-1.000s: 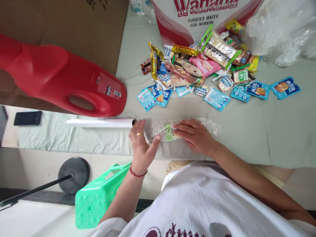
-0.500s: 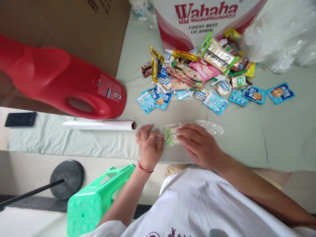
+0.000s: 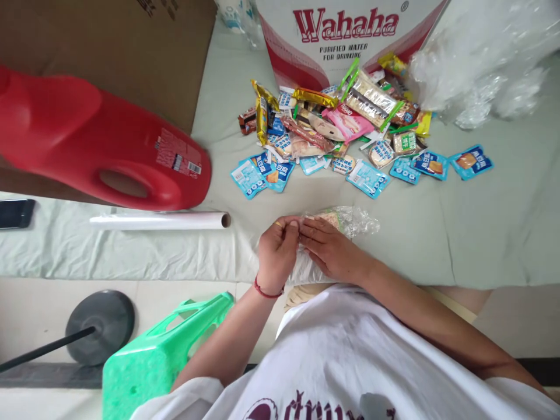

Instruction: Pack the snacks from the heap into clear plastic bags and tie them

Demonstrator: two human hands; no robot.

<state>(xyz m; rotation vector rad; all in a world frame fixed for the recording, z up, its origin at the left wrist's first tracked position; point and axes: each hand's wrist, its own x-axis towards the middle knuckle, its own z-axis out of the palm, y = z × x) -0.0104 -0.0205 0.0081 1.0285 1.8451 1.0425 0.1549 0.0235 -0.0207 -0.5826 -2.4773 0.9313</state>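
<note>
A snack packet [image 3: 331, 220] with a green edge lies near the table's front edge, loosely wrapped in clear plastic film [image 3: 364, 220] that trails off to the right. My left hand [image 3: 280, 249] pinches the film at the packet's left end, thumb against forefinger. Over the packet, my right hand [image 3: 335, 249] has its fingers bent round it, their tips meeting those of my left hand. Both hands cover much of the packet. More crumpled film shows below the fingers, along the edge of the table.
Behind my hands lies a pile of wrapped snacks [image 3: 312, 131] against a Wahaha carton [image 3: 345, 35]. A film roll [image 3: 160, 220] and a large red bottle [image 3: 175, 169] are on the left. Bunched clear plastic [image 3: 476, 70] sits at the back right. A green stool [image 3: 140, 364] stands below.
My left hand has moved right and turned inward to meet my right hand. The right hand has shifted slightly left, covering more of the packet. The whole view has moved a little.
</note>
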